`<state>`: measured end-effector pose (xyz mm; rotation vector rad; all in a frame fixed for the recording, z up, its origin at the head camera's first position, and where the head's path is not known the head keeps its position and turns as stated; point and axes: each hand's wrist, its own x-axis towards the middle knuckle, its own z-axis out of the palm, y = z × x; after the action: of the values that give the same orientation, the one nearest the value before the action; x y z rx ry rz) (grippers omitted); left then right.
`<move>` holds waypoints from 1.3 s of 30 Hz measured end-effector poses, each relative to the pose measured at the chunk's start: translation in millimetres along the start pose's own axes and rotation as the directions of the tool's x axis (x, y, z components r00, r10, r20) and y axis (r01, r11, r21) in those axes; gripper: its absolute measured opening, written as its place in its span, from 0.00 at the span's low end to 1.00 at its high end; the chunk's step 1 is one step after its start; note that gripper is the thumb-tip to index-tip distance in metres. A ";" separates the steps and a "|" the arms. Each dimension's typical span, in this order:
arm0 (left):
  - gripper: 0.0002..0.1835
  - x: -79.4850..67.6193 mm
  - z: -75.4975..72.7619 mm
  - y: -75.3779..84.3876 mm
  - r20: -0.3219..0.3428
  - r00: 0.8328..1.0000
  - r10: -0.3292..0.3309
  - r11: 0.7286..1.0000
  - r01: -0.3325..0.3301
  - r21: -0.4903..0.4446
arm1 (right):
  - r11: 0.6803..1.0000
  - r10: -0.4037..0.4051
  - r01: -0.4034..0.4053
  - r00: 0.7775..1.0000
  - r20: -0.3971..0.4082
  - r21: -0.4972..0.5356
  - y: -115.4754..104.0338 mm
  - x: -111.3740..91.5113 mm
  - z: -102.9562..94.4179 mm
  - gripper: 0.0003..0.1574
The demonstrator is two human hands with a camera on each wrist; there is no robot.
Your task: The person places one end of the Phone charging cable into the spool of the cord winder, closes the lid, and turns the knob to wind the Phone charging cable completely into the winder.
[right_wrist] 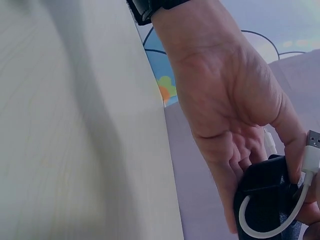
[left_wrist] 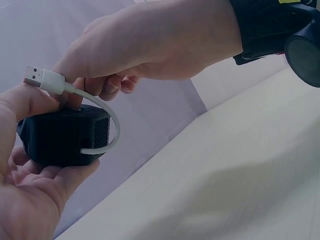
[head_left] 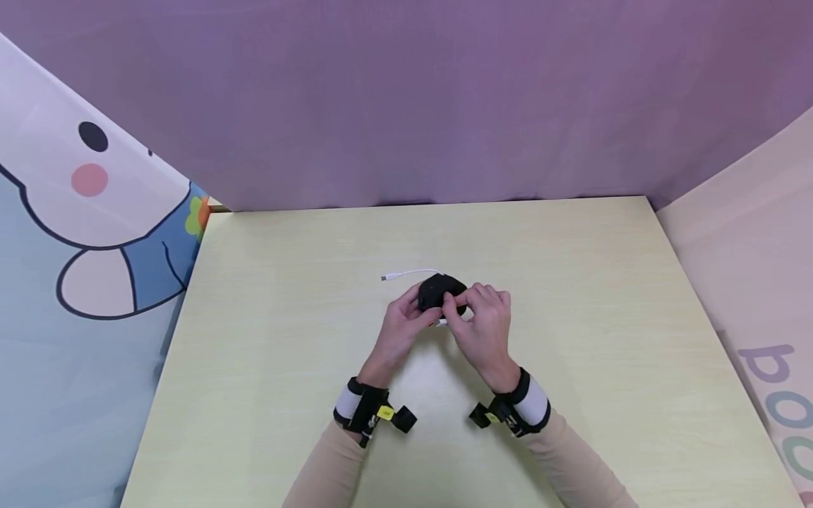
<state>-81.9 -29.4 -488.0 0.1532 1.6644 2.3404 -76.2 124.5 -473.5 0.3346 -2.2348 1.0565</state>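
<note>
Held above the table is a compact black case [head_left: 437, 291] with a white cable [left_wrist: 116, 125] coming out of its side. My left hand [head_left: 401, 323] grips the case, thumb on the near side and fingers beneath and behind. My right hand [head_left: 486, 319] has its thumb and bent forefinger pinching at the case's right side and top face; the left wrist view has its other fingers curled. A USB plug [left_wrist: 44, 79] sticks out near the left thumb on a short loop of cable. Beyond the case, a smaller white plug [head_left: 392, 276] extends leftward on its cable.
Both hands are over a pale wooden table [head_left: 286, 282]. A purple cloth [head_left: 406, 106] hangs along its back edge, with a cartoon-printed cloth [head_left: 108, 212] on the left and a pale lettered one [head_left: 749, 282] on the right. Each wrist wears a strapped camera.
</note>
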 end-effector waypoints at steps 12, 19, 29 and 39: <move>0.29 -0.3 2.1 1.3 -0.019 1.000 -0.002 1.000 0.002 0.015 | 0.998 0.056 -0.056 0.998 -0.005 0.010 -2.5 -0.9 0.5 0.15; 0.29 -0.2 2.8 -0.1 -0.034 0.999 0.012 1.000 -0.012 0.010 | 0.999 0.041 -0.040 0.999 -0.022 0.034 -0.1 0.8 -3.1 0.16; 0.29 0.2 0.0 0.4 -0.113 0.993 -0.016 1.000 0.017 0.000 | 0.991 -0.024 0.047 0.984 -0.177 0.127 7.6 16.3 -17.0 0.04; 0.28 -0.2 -3.4 -0.2 -0.040 0.999 -0.022 1.000 0.021 -0.015 | 0.953 -0.304 0.301 0.942 0.144 0.044 17.3 16.4 -21.2 0.10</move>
<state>-82.6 -32.4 -489.3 0.0858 1.6577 2.3541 -87.6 152.5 -463.3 0.7637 -2.2101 0.9150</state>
